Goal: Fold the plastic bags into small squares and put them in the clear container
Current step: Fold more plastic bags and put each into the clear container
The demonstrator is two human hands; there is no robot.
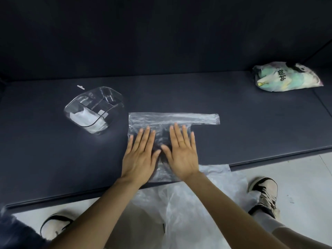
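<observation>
Head view. I see the plastic bag [161, 121] spread flat on the dark mat [251, 123], centre near edge, with 1 handle strip reaching right along its far side. Left hand [139, 155] and right hand [181, 151] lie palm-down on the bag, side by side, fingers straight and spread, pressing it flat; neither grasps anything. The clear container [93, 108] sits on the mat to the left and slightly farther, apart from the bag, with white folded plastic [88, 117] in its near compartment. A printed bag [285, 78] lies far right. More loose clear plastic [188, 203] hangs off the near edge over my lap. 2 shoes [264, 194] show on the pale floor.
</observation>
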